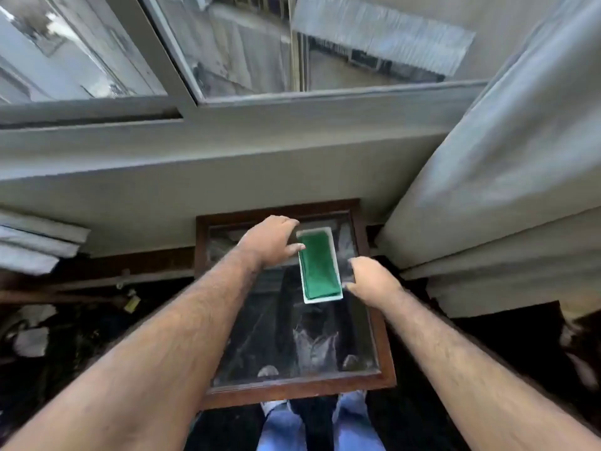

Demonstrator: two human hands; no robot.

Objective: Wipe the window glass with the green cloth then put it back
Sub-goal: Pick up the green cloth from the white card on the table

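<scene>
A folded green cloth [318,266] lies on a white rectangular tray [336,252] on the glass top of a small wooden-framed table [379,320]. My left hand [270,240] hovers at the cloth's upper left, fingers spread, fingertips at the tray's far corner and thumb near the cloth's edge. My right hand [372,276] sits just right of the tray, fingers loosely curled, holding nothing. The window glass [260,50] is above, behind a grey frame and sill [227,138].
A pale curtain [487,157] hangs at the right, down to the table's corner. Stacked slats [39,242] and dark clutter fill the lower left. My jeans and feet [318,424] stand at the table's near edge.
</scene>
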